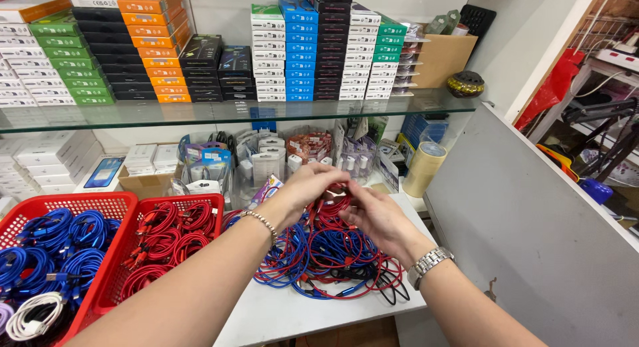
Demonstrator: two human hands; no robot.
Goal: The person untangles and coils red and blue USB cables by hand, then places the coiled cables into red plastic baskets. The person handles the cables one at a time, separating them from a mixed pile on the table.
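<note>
Both hands, left hand (pixel 307 187) and right hand (pixel 373 214), have their grip pinched on a coiled red charging cable (pixel 334 202), lifted above the loose red-and-blue cable heap (pixel 319 254) at 6 o'clock so it stays untangled.

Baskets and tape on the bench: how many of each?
Red baskets: 2, one holding blue cables, one holding red cables
Tape rolls: 1
Total: 3

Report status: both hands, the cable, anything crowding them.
Left hand and right hand both pinching one coiled red cable. Held above loose pile of red and blue cables on white table. Red baskets to the left, apart from the hands.
</note>
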